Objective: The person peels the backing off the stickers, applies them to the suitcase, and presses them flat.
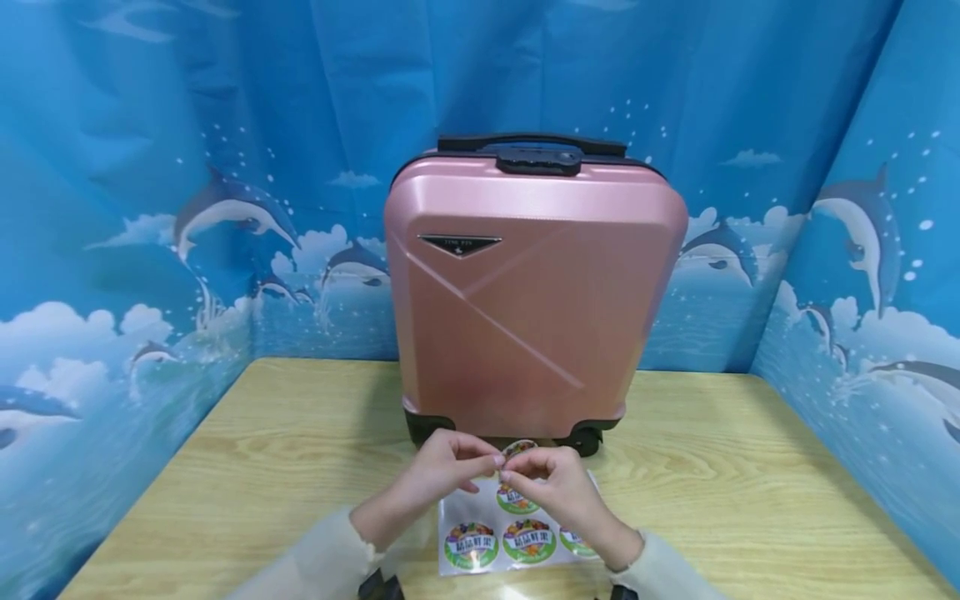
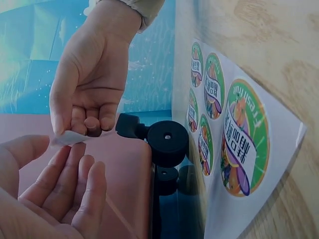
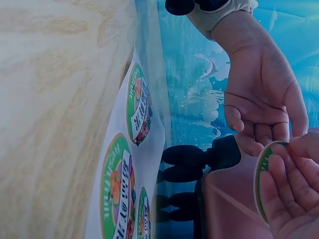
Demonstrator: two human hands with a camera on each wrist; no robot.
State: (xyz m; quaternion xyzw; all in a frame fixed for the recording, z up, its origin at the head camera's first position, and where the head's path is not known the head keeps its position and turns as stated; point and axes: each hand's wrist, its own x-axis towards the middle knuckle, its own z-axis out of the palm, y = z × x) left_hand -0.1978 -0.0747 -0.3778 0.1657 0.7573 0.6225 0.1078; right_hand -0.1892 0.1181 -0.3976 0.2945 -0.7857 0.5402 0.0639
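A round fruit sticker (image 1: 520, 448) is held up between both hands, in front of the suitcase base. My right hand (image 1: 558, 487) pinches it between thumb and fingers; its green edge (image 3: 259, 174) shows in the right wrist view. My left hand (image 1: 450, 471) has its thumb and index fingertip at the sticker's left edge, the other fingers loosely bent. In the left wrist view, the sticker's pale side (image 2: 70, 138) appears between the hands, and fingers hide part of it. Below them lies a white sticker sheet (image 1: 468, 508) with several round "Fresh fruit" stickers.
A pink hard-shell suitcase (image 1: 525, 300) with a black top handle (image 1: 532, 142) stands upright on the wooden table (image 1: 300, 450), just beyond the hands. Its black wheels (image 2: 168, 144) rest near the sheet. Blue dolphin-print curtains (image 1: 330, 108) surround the table's back and sides.
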